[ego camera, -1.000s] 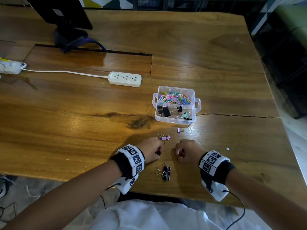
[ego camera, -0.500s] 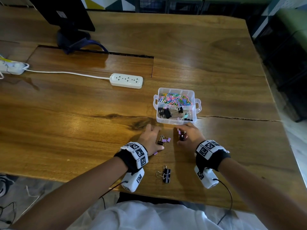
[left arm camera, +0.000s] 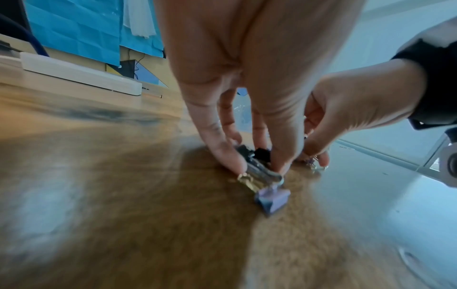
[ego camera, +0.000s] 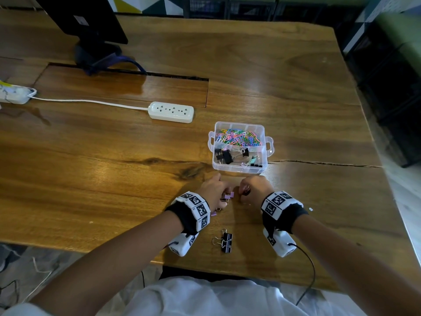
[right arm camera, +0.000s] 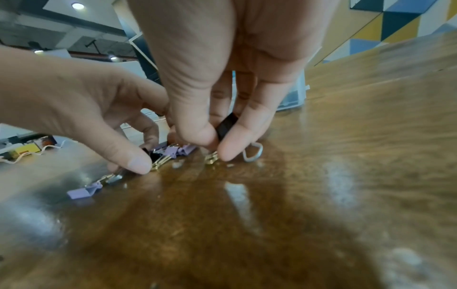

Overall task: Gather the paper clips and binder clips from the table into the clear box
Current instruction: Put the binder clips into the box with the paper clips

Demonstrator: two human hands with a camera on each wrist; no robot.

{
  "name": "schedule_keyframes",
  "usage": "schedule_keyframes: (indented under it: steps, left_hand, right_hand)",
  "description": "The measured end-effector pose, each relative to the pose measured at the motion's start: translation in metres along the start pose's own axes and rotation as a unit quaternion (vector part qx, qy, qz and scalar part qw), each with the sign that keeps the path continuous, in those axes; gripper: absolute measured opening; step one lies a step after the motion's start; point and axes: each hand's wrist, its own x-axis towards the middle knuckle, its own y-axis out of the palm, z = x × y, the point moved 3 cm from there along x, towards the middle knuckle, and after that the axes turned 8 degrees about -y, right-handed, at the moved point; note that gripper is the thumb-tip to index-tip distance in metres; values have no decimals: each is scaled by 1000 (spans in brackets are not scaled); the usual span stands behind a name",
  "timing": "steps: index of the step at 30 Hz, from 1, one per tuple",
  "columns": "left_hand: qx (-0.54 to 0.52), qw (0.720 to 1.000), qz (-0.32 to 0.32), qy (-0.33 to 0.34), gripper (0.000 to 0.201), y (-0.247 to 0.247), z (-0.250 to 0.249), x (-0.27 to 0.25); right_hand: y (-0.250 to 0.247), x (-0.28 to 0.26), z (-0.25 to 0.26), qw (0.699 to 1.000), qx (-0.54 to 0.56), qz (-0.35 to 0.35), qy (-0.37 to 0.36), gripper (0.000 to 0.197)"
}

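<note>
Bare forearms, and each wrist wears a black band (ego camera: 182,216) wrapped in white, square-coded marker tiles (ego camera: 276,201), a white camera pod (ego camera: 281,245) underneath trailing a thin black cable (ego camera: 312,270); white shirt (ego camera: 205,297) below.

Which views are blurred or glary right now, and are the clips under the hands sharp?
Head: sharp, glare patches on the table. Left wrist: table smeared, purple clip soft. Right wrist: foreground blurred with glare streaks, black clip between the right hand's fingers fairly sharp.

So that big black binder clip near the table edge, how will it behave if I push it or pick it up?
The black binder clip lies flat on a glossy table, so it will probably slide, not roll. It looks stiff. Its wire handles may swing when lifted.
</note>
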Motion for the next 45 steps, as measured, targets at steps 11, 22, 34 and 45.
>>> schedule_keyframes:
  steps: [11,22,34,45]
  left_hand:
    - [35,999,19,7,20,-7,-8,10]
    - [-52,998,-28,-5,12,-24,-5,7]
    - [-143,977,-160,5,17,-81,-22,47]
    - [-112,987,-86,71,14,-62,-3,11]
  right_hand:
    - [-7,-2,-8,997,46,-23,62,8]
    - [-17,-7,-15,984,163,-26,63,9]
    - [-85,13,-20,931,244,-265,53,17]
    - [-73,10,-31,957,190,-214,39,8]
